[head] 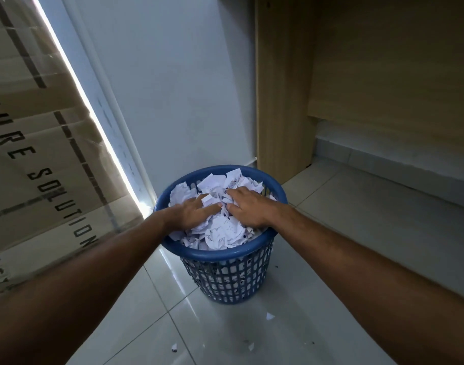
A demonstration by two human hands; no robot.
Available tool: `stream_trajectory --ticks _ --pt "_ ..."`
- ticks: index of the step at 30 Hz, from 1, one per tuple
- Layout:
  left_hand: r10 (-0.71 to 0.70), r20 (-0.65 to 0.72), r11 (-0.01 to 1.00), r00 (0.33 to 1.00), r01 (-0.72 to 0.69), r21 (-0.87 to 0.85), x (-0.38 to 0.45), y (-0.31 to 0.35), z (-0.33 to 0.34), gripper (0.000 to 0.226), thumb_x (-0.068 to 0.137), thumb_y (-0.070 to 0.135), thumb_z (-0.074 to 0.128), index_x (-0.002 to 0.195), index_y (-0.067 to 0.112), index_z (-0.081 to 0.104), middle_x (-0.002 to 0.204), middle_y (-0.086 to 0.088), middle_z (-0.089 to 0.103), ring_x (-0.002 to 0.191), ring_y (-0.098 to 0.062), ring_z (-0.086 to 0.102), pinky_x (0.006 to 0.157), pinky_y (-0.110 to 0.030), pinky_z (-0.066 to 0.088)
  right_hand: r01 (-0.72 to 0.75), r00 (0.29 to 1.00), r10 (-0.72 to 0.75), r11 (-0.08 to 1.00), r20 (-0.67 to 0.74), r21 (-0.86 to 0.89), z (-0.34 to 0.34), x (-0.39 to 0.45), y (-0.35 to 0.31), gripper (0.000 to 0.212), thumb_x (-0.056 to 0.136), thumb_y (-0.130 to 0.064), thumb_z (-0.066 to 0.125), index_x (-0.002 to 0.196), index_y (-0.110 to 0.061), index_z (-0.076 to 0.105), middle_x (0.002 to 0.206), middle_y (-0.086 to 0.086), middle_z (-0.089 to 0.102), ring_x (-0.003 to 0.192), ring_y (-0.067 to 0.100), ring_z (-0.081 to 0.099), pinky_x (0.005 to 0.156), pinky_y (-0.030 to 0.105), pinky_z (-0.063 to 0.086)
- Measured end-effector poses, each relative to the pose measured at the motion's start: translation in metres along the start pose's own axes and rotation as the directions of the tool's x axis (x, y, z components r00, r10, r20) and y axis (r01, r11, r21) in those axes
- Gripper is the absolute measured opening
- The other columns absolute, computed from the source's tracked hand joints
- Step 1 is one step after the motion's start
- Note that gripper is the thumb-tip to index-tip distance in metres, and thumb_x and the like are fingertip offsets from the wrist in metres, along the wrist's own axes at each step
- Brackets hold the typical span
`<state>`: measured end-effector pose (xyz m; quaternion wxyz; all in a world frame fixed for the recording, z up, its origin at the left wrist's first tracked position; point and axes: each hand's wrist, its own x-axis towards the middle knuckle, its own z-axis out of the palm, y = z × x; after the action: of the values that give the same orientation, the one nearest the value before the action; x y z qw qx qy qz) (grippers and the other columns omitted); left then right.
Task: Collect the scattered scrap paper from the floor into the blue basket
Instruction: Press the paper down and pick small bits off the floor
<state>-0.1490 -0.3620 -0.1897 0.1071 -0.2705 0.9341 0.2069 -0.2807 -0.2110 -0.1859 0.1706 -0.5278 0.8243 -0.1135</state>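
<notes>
Pressing scrap paper [220, 227] down into the blue basket [225, 259].

Crumpled, light, springy stuff (best pinched by a fold); heaped to the rim. Left hand [196, 213] and right hand [248, 206] flat on top, fingers spread, gripping nothing. 3 or so small bits [269, 316] left on the floor [331, 259].

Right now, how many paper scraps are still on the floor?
3 clear: one scrap before the basket, one nearer, one near-left. Tiny specks unclear; arms may hide more.
</notes>
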Motion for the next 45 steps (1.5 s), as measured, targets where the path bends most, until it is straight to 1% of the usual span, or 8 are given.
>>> stream_trajectory --ticks 6,8,12,17,20,23,31,45 --pt "0.061 0.096 0.997 0.994 -0.065 0.048 0.005 0.002 0.002 0.053 0.103 0.062 0.024 0.142 0.035 0.047 0.145 -0.001 0.053 0.129 -0.025 0.05 0.112 -0.04 0.033 -0.167 0.958 0.179 0.983 0.225 -0.07 0.016 0.021 -0.018 0.048 0.102 -0.023 0.035 0.148 -0.01 0.033 0.148 0.018 0.04 0.136 0.033 0.034 0.116 0.059 0.015" --pt "0.036 0.078 0.998 0.996 -0.04 0.043 -0.001 0.006 0.002 0.052 0.105 0.058 0.023 0.137 0.029 0.052 0.138 -0.004 0.058 0.125 -0.026 0.053 0.106 -0.037 0.037 -0.208 0.954 0.205 0.978 0.219 -0.013 0.015 0.021 -0.022 0.052 0.1 -0.035 0.026 0.146 -0.014 0.034 0.148 0.017 0.04 0.136 0.035 0.033 0.114 0.064 0.015" --pt "-0.086 0.005 0.996 0.996 0.086 0.021 -0.006 0.0 0.006 0.051 0.104 0.058 0.023 0.091 0.024 0.059 0.105 -0.008 0.067 0.096 -0.02 0.062 0.09 -0.039 0.051 -0.078 0.978 0.095 0.992 0.188 -0.096 0.004 0.001 -0.02 0.107 0.067 -0.09 0.004 0.154 -0.03 0.024 0.164 0.005 0.016 0.151 0.037 0.001 0.114 0.068 0.01" --pt "-0.144 0.184 0.79 0.972 0.225 -0.57 -0.006 -0.008 -0.01 0.06 0.101 0.06 0.027 0.123 0.016 0.06 0.107 -0.011 0.076 0.099 -0.027 0.073 0.101 -0.041 0.052 -0.039 0.968 0.09 0.976 0.234 -0.214 0.014 -0.009 -0.017 0.104 0.083 -0.085 0.034 0.157 -0.029 -0.011 0.166 0.003 -0.017 0.149 0.039 -0.02 0.118 0.065 0.001" --pt "-0.065 0.136 0.917 0.989 0.112 -0.382 0.0 -0.003 -0.009 0.082 0.084 0.088 0.031 0.154 0.049 0.015 0.163 -0.006 0.03 0.148 -0.033 0.032 0.122 -0.055 0.021 -0.029 0.975 0.072 0.979 0.212 -0.202 0.013 -0.001 -0.012 0.097 0.088 -0.079 0.035 0.158 -0.027 -0.009 0.166 0.004 -0.015 0.149 0.039 -0.018 0.118 0.066 0.004" --pt "0.001 0.122 1.0 0.992 -0.002 0.012 0.003 -0.005 0.0 0.081 0.077 0.095 0.029 0.139 0.072 -0.017 0.166 0.0 -0.024 0.154 -0.037 -0.003 0.121 -0.059 0.008 -0.017 0.98 0.052 0.983 0.191 -0.182 0.012 0.006 -0.006 0.1 0.085 -0.08 0.04 0.158 -0.028 -0.005 0.167 0.002 -0.009 0.15 0.04 -0.013 0.117 0.065 0.009" --pt "-0.048 0.197 0.979 0.979 0.007 0.204 0.012 -0.013 0.019 0.09 0.069 0.1 0.012 0.14 0.064 -0.03 0.162 -0.013 -0.031 0.15 -0.045 -0.018 0.117 -0.071 -0.001 -0.048 0.948 0.107 0.979 0.3 -0.199 0.014 0.012 -0.011 0.099 0.09 -0.074 0.038 0.156 -0.025 -0.016 0.164 0.005 -0.023 0.148 0.04 -0.023 0.119 0.062 -0.002" --pt "-0.145 0.287 0.977 0.947 0.09 0.196 0.019 -0.013 0.049 0.089 0.082 0.087 0.021 0.144 0.054 -0.032 0.152 -0.015 -0.047 0.14 -0.048 -0.037 0.117 -0.066 -0.012 -0.083 0.949 0.15 0.967 0.278 -0.239 0.064 0.023 0.002 0.1 0.089 -0.076 0.038 0.155 -0.027 -0.019 0.161 0.005 -0.032 0.144 0.043 -0.03 0.117 0.062 -0.011"
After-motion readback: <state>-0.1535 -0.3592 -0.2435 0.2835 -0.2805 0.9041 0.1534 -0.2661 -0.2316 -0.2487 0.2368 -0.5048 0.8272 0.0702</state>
